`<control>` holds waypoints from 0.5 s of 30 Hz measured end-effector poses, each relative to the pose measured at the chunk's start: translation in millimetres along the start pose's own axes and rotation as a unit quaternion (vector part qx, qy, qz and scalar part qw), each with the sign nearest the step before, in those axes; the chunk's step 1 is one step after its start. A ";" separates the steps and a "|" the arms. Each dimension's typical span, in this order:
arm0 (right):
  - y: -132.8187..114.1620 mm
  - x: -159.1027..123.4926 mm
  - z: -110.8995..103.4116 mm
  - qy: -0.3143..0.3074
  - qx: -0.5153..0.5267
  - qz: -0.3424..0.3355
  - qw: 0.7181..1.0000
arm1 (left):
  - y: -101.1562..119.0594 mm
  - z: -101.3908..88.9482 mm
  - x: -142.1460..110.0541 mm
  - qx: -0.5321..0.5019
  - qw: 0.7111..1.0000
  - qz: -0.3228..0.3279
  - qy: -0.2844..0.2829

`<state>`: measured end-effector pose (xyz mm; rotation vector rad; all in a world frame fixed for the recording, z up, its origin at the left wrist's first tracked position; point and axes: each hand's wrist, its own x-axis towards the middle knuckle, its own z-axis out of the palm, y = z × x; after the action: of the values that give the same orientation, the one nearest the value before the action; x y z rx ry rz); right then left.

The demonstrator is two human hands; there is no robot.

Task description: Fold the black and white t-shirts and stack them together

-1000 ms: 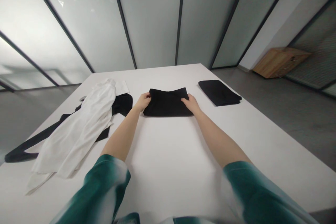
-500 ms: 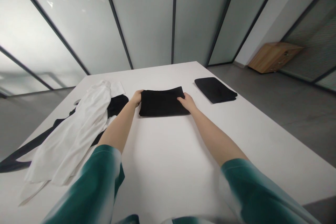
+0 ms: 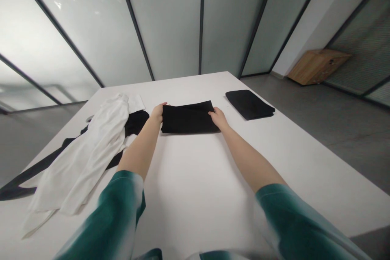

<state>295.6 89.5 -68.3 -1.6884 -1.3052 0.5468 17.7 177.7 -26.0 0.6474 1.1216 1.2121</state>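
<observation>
Right-hand fingers have slid slightly rightward since half a second ago, the thumb now nearer the cloth's edge, and left fingertips have come into view over the far left corner; the cloth itself lies nearly where it was.

That folded black cloth [image 3: 185, 120] is in the middle of the white table [image 3: 189, 178], its long near edge facing the person. The left hand [image 3: 157, 113] grasps its left end, fingers curled about the far corner. The right hand [image 3: 219, 118] pinches its right end, thumb on the upper face.

Farther right, near the table's right edge, a second folded black cloth [image 3: 250, 105] lies flat, well apart from the right hand. On the left, a white garment [image 3: 82, 154] is spread lengthwise over black fabric [image 3: 136, 122], which shows on its right side. Beyond the table stand frosted glass panels [image 3: 170, 20]; far right, a wooden cabinet [image 3: 313, 67] sits on the gray floor [image 3: 341, 130].
</observation>
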 end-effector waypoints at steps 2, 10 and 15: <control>-0.1 0.0 -0.1 0.002 -0.005 0.008 1.000 | 5.3 6.8 0.0 0.005 1.000 0.011 0.018; -3.2 -1.6 -1.4 -0.007 -0.025 0.014 1.000 | 34.2 16.1 -16.8 0.182 0.939 0.268 0.117; -2.1 -1.7 -2.7 -0.001 -0.034 0.004 0.999 | 8.8 32.7 -48.5 0.565 0.723 0.388 -0.088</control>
<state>296.0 87.0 -65.5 -1.7496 -1.3328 0.5148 46.2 139.6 9.0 2.3138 1.4149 0.9445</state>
